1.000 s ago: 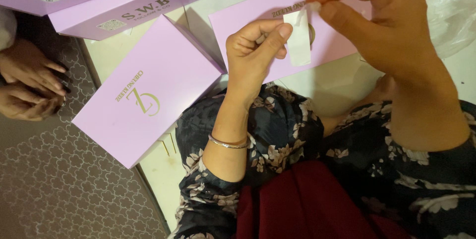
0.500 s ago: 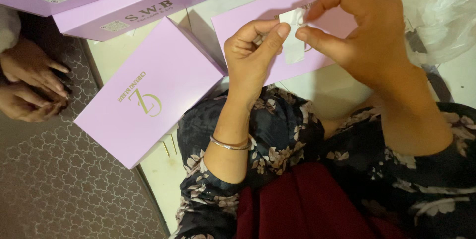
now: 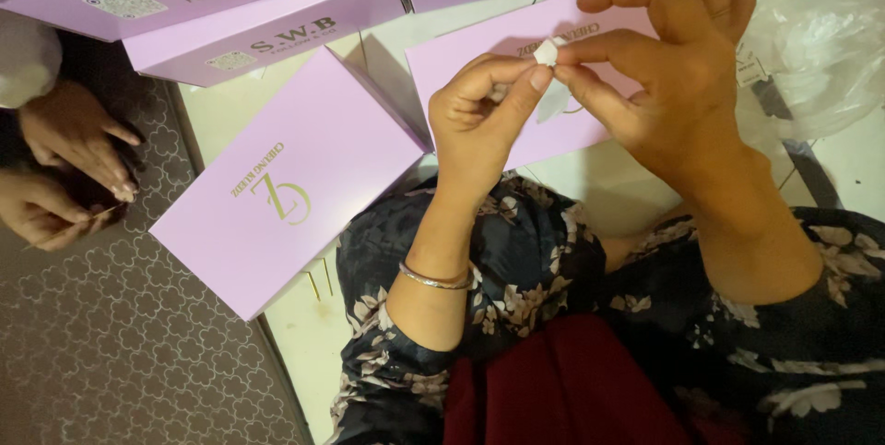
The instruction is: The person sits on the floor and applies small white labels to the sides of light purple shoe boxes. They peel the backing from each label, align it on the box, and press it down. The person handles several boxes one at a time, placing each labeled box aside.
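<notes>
Head view, looking down at the lap. The left hand (image 3: 484, 108) and the right hand (image 3: 678, 67) meet above a flat lilac cardboard box with gold lettering on its lid (image 3: 516, 48). Between them is a small white slip of paper or tape (image 3: 550, 50), raised clear of the lid. Each hand pinches it between thumb and forefinger; the left hand's other fingers are curled to the palm, the right hand's arch loosely above the pinch. A thin silver bangle (image 3: 433, 277) circles the left wrist.

Containers: a second flat lilac box with a gold monogram (image 3: 286, 187) lies tilted to the left of the hands, its near corner overhanging the edge of the pale tabletop (image 3: 226, 113). Further lilac boxes with dark lettering (image 3: 230, 2) are stacked along the top edge. All lids are shut, so contents cannot be told.

Materials: the boxes are smooth, matt card with sharp edges. A crumpled clear plastic bag (image 3: 811, 48) lies at upper right. The sleeves are dark floral cloth (image 3: 525, 261) over a maroon lap. A grey mat with an embossed clover pattern (image 3: 111, 344) covers the floor at lower left.

Another person's two hands (image 3: 64, 168) work at the left edge, well apart. Bare tabletop shows only in narrow strips between boxes.
</notes>
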Demonstrator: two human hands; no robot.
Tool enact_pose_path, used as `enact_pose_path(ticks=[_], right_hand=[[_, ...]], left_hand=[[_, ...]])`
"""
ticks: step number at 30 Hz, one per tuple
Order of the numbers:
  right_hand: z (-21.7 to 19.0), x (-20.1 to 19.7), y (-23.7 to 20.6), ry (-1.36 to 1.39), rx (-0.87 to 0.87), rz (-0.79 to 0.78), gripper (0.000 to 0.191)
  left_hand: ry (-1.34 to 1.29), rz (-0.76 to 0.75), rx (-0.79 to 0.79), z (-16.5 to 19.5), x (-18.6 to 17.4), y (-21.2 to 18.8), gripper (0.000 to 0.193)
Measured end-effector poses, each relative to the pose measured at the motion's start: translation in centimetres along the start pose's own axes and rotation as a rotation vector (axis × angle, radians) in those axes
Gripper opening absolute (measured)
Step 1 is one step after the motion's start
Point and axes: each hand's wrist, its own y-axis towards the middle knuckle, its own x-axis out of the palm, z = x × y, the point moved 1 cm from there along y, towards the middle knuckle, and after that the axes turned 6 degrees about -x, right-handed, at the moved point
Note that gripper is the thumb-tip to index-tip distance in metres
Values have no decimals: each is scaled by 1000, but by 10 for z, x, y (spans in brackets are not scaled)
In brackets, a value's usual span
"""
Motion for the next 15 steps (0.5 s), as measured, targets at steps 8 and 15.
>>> enact_pose_path(ticks=[8, 15], right_hand=[[-7, 3, -17, 199, 98, -6, 10], [-37, 81, 12, 271, 151, 16, 10]], left_hand=[[81, 34, 9, 1, 3, -18, 8], [6, 22, -7, -12, -71, -7, 9]])
